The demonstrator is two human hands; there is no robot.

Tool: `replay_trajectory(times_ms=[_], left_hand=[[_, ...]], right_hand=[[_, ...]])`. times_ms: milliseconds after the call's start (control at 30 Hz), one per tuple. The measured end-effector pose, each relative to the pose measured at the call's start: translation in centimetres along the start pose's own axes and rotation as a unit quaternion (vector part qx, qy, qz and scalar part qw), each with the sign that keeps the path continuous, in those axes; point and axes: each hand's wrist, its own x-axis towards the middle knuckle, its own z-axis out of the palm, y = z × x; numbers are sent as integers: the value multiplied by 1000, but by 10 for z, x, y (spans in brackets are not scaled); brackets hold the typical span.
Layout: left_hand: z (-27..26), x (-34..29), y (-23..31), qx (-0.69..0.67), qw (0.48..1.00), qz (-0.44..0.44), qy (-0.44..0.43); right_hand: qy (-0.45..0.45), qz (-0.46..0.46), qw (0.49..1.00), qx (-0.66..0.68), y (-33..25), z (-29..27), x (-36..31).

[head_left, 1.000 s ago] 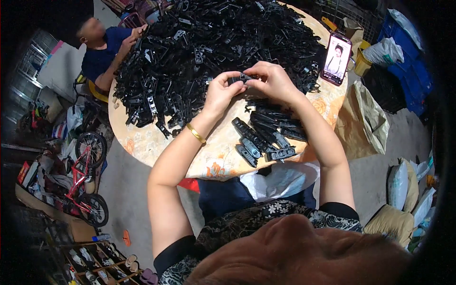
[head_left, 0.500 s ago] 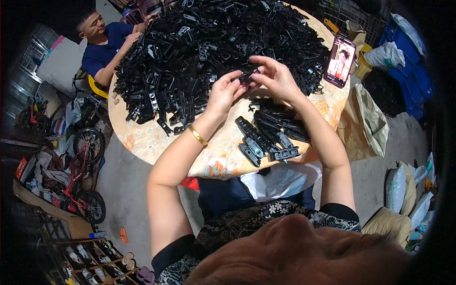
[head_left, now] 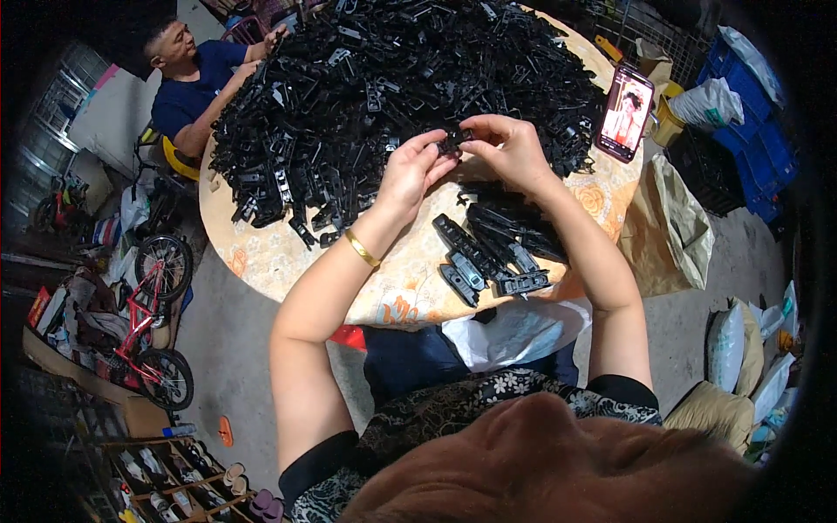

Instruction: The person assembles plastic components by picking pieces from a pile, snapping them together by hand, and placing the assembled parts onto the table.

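black moulded plastic, by the look of it: the small clip part (head_left: 453,139) is pinched between both hands above the near edge of the big heap of like parts (head_left: 392,87) on the round counter (head_left: 261,253).

- left hand (head_left: 410,174): thumb and forefinger closed on the left end of the part; a gold bangle (head_left: 360,248) sits on the wrist.
- right hand (head_left: 514,152): fingertips closed on the right end of the same part. each grip is clamped on it, none open.

handling, as a judgement: the part looks light and stiff, with hard edges and small latching features. it should tolerate a firm pinch but may snap or spring loose if twisted at a thin tab. the surface appears smooth, so hold it by the flat side faces near each end, not by the projecting lugs.

a row of sorted pieces (head_left: 493,253) lies on the patterned cloth just below the hands, well apart from the heap. a phone (head_left: 624,113) stands propped at the right rim. another person in a blue shirt (head_left: 196,96) sits at the far left side of the counter.
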Motion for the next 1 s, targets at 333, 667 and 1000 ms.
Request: replay_trajectory(times_ms=[333, 667, 1000], left_hand=[[-8, 2, 1, -3, 1000, 7, -22], [-8, -3, 9, -33, 997, -15, -64], [2, -8, 4, 61, 997, -34, -43]], right_hand=[[9, -194, 971, -141, -1, 2, -2], [6, -295, 939, -177, 1, 4, -1], [25, 30, 970, -241, 39, -44, 78]])
